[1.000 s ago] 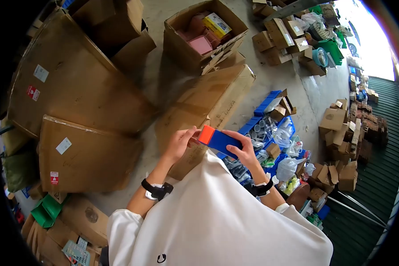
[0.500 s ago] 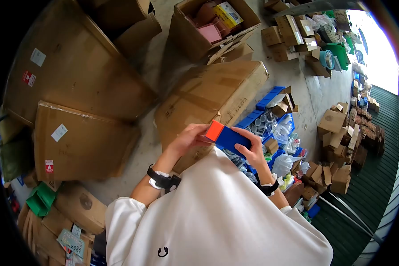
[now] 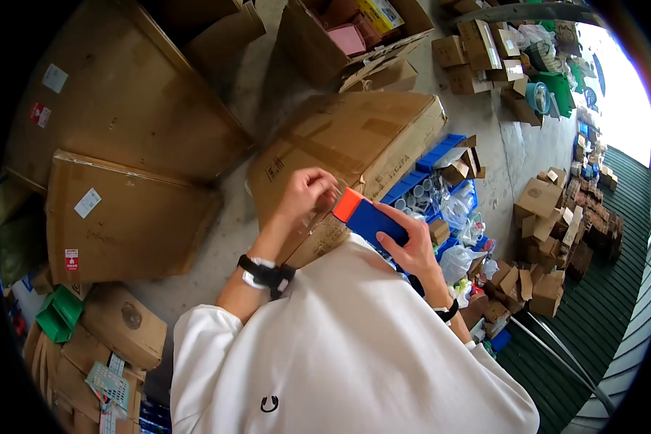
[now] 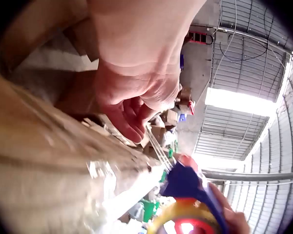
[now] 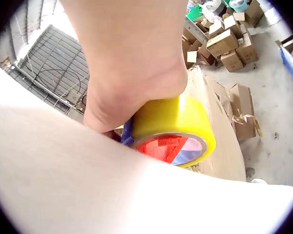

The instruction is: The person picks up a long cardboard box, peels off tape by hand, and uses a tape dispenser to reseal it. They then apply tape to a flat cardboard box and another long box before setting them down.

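Note:
In the head view my right hand grips a blue tape dispenser with an orange end, held in front of the white top. A roll of yellow packing tape sits in it, seen in the right wrist view beneath the hand. My left hand is just beyond the orange end, thumb and fingers pinched together. From those fingertips a thin, see-through strip of tape runs to the dispenser in the left wrist view.
Under the hands lies a large flat carton. Big cardboard sheets stand at the left. An open box is at the back; blue bins with plastic goods lie right. Stacked cartons stand farther right.
My left hand has drawn away from the dispenser's orange end, up and to the left, with a strip stretched between. The right hand keeps its grip; the head view has shifted slightly.

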{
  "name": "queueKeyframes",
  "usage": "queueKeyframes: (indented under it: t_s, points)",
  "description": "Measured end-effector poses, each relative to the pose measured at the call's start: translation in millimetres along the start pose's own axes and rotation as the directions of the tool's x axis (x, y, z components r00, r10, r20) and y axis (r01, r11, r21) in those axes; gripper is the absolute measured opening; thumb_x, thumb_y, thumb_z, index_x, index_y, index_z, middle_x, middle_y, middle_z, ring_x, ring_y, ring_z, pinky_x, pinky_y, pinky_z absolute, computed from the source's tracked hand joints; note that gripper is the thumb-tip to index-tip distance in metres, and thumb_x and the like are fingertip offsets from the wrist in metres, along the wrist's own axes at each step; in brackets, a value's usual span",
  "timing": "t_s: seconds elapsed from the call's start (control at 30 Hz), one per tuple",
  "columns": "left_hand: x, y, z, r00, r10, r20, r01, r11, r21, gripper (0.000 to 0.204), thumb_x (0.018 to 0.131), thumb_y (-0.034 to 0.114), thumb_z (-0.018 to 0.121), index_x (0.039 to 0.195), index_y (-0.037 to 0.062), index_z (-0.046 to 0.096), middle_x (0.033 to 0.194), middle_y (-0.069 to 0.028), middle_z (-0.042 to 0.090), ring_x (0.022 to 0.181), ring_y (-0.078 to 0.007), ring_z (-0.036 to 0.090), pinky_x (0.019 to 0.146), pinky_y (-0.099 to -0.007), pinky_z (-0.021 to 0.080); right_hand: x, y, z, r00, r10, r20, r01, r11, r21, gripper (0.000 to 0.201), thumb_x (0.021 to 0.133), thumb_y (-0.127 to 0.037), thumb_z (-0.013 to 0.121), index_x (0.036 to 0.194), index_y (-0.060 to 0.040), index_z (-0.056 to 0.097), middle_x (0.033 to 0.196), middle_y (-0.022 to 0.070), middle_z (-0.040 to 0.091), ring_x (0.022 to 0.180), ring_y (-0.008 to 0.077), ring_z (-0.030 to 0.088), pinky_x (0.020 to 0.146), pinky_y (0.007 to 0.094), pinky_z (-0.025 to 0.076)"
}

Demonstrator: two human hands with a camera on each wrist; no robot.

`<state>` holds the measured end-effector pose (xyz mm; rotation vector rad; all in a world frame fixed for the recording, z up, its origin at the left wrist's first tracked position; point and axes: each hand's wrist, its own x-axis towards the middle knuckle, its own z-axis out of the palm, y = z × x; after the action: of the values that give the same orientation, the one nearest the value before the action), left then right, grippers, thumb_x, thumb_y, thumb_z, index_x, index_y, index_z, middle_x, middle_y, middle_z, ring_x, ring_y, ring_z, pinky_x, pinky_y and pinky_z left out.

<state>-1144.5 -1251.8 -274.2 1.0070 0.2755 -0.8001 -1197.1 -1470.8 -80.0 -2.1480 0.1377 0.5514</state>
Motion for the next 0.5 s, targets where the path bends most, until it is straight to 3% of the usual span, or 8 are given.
queueKeyframes:
  t_s: [0.07, 0.13, 0.2, 0.3, 0.4, 0.43, 0.5]
  points:
    - [23, 1, -26, 0.993, 0.040, -0.112, -0.043, 0.999, -0.018, 0.013, 0.103, 0.010, 0.063, 0.102, 0.0017, 0.073, 0.090, -0.0034, 0.072, 0.079, -0.0113, 0.069, 0.076, -0.0284, 0.062, -5, -4, -8, 0.999, 0.034, -0.027, -0.035, 0.999, -0.012, 0.052, 0.085, -0.009, 0.072, 0.136, -0.0014, 0.066, 0.112, 0.0179, 0.077, 0.097, 0.0239, 0.075, 0.089, 0.0344, 0.057]
    - [56, -18, -72, 0.968, 0.094, -0.231, -0.106, 0.994, -0.041, 0.013, 0.102, 0.010, 0.064, 0.102, 0.0018, 0.073, 0.090, -0.0031, 0.072, 0.080, -0.0113, 0.069, 0.074, -0.0276, 0.061, -9, -21, -16, 0.991, 0.130, -0.025, -0.131, 0.991, -0.019, 0.050, 0.087, -0.011, 0.071, 0.136, 0.0001, 0.067, 0.119, 0.0168, 0.075, 0.103, 0.0204, 0.071, 0.095, 0.0329, 0.053]
    - [69, -20, -91, 0.962, 0.010, -0.274, 0.020, 0.994, 0.109, 0.014, 0.101, 0.009, 0.064, 0.097, -0.0012, 0.072, 0.085, -0.0048, 0.072, 0.074, -0.0117, 0.068, 0.068, -0.0271, 0.059, -13, -25, -18, 0.982, 0.184, -0.038, -0.185, 0.982, -0.038, 0.050, 0.086, -0.011, 0.071, 0.135, 0.0001, 0.067, 0.121, 0.0163, 0.074, 0.104, 0.0208, 0.071, 0.096, 0.0331, 0.053]
    - [80, -56, -80, 0.969, 0.060, -0.238, 0.036, 0.925, 0.379, 0.013, 0.099, 0.012, 0.067, 0.098, 0.0001, 0.071, 0.084, -0.0095, 0.071, 0.078, -0.0199, 0.070, 0.074, -0.0335, 0.059, -14, -15, -15, 0.985, 0.167, -0.045, -0.170, 0.984, -0.052, 0.049, 0.087, -0.012, 0.071, 0.134, -0.0006, 0.067, 0.122, 0.0159, 0.074, 0.104, 0.0202, 0.070, 0.097, 0.0327, 0.052]
    - [75, -82, -66, 0.905, 0.403, -0.135, -0.134, 0.573, 0.808, 0.015, 0.095, 0.016, 0.072, 0.103, 0.0028, 0.071, 0.085, -0.0132, 0.071, 0.085, -0.0310, 0.072, 0.082, -0.0412, 0.058, -12, -9, -15, 0.989, 0.138, -0.055, -0.142, 0.987, -0.080, 0.048, 0.088, -0.014, 0.072, 0.134, -0.0011, 0.067, 0.118, 0.0170, 0.075, 0.100, 0.0233, 0.073, 0.093, 0.0339, 0.055]
    - [74, -84, -68, 0.951, 0.240, -0.195, -0.004, 0.639, 0.769, 0.027, 0.092, 0.019, 0.075, 0.116, 0.0094, 0.070, 0.101, -0.0174, 0.071, 0.103, -0.0389, 0.068, 0.093, -0.0458, 0.054, -14, -8, -16, 0.991, 0.122, -0.057, -0.127, 0.988, -0.091, 0.047, 0.089, -0.015, 0.073, 0.134, -0.0013, 0.067, 0.115, 0.0176, 0.076, 0.098, 0.0249, 0.075, 0.091, 0.0346, 0.056]
    - [68, -92, -77, 0.910, 0.288, -0.299, 0.069, 0.606, 0.792, 0.036, 0.095, 0.022, 0.072, 0.127, 0.0092, 0.066, 0.119, -0.0186, 0.068, 0.116, -0.0378, 0.064, 0.100, -0.0448, 0.052, -16, -9, -17, 0.983, 0.183, -0.027, -0.184, 0.981, -0.063, 0.049, 0.089, -0.015, 0.072, 0.135, -0.0012, 0.066, 0.120, 0.0157, 0.074, 0.104, 0.0221, 0.071, 0.096, 0.0338, 0.053]
